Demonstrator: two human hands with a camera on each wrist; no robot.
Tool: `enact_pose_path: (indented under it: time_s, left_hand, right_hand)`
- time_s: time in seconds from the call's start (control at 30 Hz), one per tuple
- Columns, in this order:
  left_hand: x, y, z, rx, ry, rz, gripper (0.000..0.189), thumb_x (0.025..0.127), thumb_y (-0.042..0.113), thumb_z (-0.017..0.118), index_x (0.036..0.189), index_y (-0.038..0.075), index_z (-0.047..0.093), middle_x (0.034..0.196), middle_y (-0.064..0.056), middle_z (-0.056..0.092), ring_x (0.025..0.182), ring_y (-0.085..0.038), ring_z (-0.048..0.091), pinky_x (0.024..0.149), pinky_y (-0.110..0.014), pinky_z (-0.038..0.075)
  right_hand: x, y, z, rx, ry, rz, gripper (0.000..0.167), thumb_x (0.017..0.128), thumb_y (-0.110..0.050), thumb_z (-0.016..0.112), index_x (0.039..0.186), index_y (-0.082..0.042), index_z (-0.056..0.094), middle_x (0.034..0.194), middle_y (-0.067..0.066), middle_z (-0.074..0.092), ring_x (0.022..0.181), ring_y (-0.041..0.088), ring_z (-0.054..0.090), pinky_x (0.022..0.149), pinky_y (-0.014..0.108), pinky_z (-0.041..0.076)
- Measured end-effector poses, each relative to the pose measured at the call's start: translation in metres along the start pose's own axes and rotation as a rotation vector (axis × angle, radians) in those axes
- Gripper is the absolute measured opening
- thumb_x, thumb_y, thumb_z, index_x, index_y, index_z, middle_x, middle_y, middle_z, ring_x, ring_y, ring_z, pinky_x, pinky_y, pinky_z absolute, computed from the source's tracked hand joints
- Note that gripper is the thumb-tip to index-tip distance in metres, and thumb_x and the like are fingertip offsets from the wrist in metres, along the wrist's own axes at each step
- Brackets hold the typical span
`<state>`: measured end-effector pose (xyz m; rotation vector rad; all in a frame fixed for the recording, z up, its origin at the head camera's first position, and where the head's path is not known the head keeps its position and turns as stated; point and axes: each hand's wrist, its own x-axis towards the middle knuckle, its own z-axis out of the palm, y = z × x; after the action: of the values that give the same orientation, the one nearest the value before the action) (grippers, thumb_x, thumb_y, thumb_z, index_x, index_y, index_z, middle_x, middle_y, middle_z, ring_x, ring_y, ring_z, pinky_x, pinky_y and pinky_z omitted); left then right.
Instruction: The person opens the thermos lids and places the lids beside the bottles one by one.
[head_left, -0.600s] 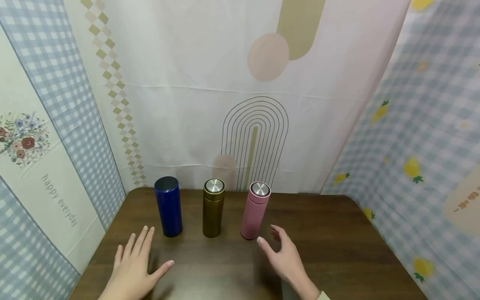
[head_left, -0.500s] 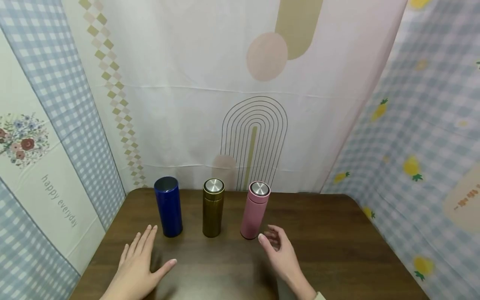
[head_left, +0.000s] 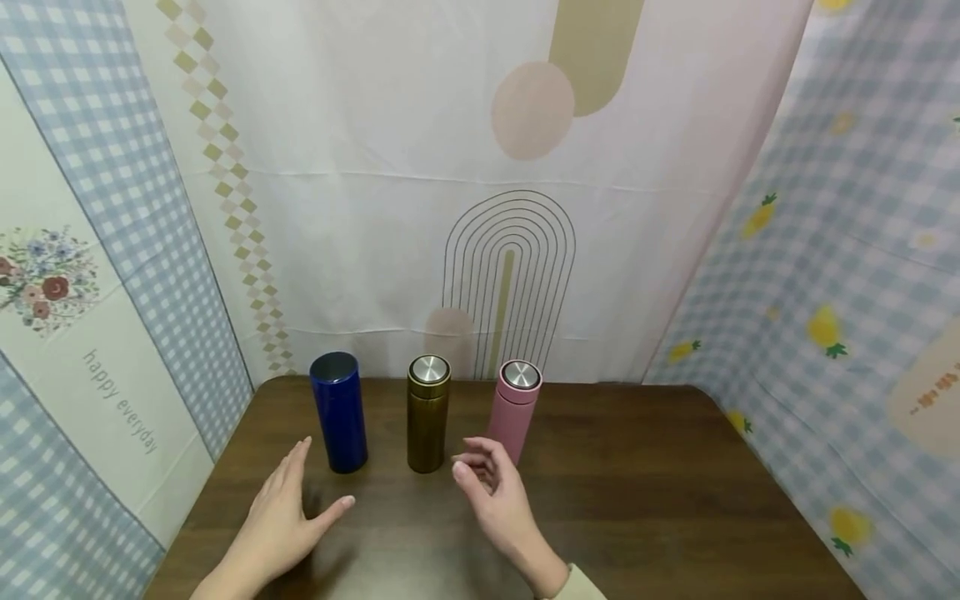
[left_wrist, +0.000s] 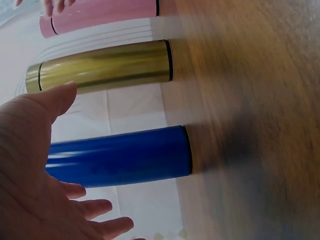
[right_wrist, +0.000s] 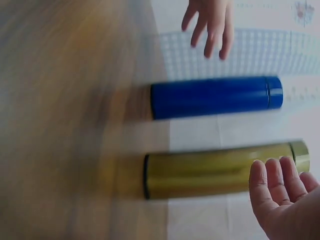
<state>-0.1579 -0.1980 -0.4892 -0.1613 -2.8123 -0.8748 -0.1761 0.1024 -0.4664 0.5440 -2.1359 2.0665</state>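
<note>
Blue bottle (head_left: 341,417), gold bottle (head_left: 427,421) and pink bottle (head_left: 515,408) stand upright, contents hidden. Left hand (head_left: 279,518): fingers extended; right hand (head_left: 498,498): loosely bent; both empty.

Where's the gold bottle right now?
In the head view, the gold bottle stands on the table between the blue bottle on its left and the pink bottle, right.

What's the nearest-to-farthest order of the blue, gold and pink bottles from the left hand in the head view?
1. Blue bottle: left end of the row, beyond the left hand.
2. Gold bottle: middle of the row.
3. Pink bottle: right end, partly behind the right hand.
</note>
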Motion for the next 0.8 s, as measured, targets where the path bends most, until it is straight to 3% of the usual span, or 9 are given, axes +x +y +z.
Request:
enact_pose_path:
  time_s: [0.17, 0.4, 0.57, 0.7, 0.8]
  left_hand:
    - [0.004, -0.006, 0.001, -0.049, -0.028, -0.034, 0.113, 0.080, 0.070, 0.059, 0.155, 0.006, 0.003, 0.150, -0.032, 0.022, 0.131, -0.055, 0.027, 0.096, -0.071, 0.028]
    - [0.018, -0.006, -0.002, -0.117, 0.037, -0.022, 0.112, 0.079, 0.065, 0.066, 0.154, 0.004, 0.009, 0.150, -0.030, 0.026, 0.131, -0.052, 0.031, 0.097, -0.067, 0.031]
    - [0.030, -0.010, 0.000, -0.189, 0.042, -0.019, 0.112, 0.080, 0.059, 0.069, 0.154, 0.003, 0.006, 0.149, -0.031, 0.026, 0.133, -0.051, 0.030, 0.097, -0.067, 0.032]
    - [0.040, -0.017, 0.007, -0.254, 0.058, -0.001, 0.109, 0.081, 0.050, 0.074, 0.155, 0.007, 0.005, 0.151, -0.028, 0.025, 0.133, -0.049, 0.030, 0.097, -0.066, 0.033]
    - [0.045, -0.021, 0.013, -0.307, 0.069, 0.026, 0.106, 0.082, 0.046, 0.075, 0.155, 0.010, 0.007, 0.152, -0.025, 0.027, 0.133, -0.047, 0.032, 0.100, -0.064, 0.032]
  right_hand:
    - [0.011, -0.011, 0.026, -0.024, -0.078, -0.053, 0.037, 0.094, -0.013, 0.064, 0.127, -0.008, 0.050, 0.111, 0.012, 0.063, 0.101, 0.026, 0.062, 0.083, 0.035, 0.052]
    - [0.034, -0.018, 0.055, -0.090, -0.153, -0.152, 0.040, 0.094, -0.023, 0.064, 0.130, -0.015, 0.049, 0.115, 0.005, 0.062, 0.103, 0.020, 0.060, 0.086, 0.035, 0.051]
    - [0.053, -0.020, 0.076, -0.090, -0.201, -0.121, 0.048, 0.094, -0.030, 0.063, 0.137, -0.022, 0.043, 0.127, -0.001, 0.054, 0.115, 0.016, 0.053, 0.093, 0.037, 0.048]
    - [0.065, -0.023, 0.094, -0.104, -0.184, -0.053, 0.054, 0.093, -0.036, 0.063, 0.141, -0.025, 0.040, 0.133, -0.004, 0.050, 0.120, 0.012, 0.050, 0.097, 0.035, 0.046]
    - [0.071, -0.023, 0.105, -0.100, -0.167, -0.022, 0.060, 0.092, -0.037, 0.064, 0.144, -0.021, 0.037, 0.139, 0.000, 0.048, 0.125, 0.014, 0.047, 0.099, 0.035, 0.044]
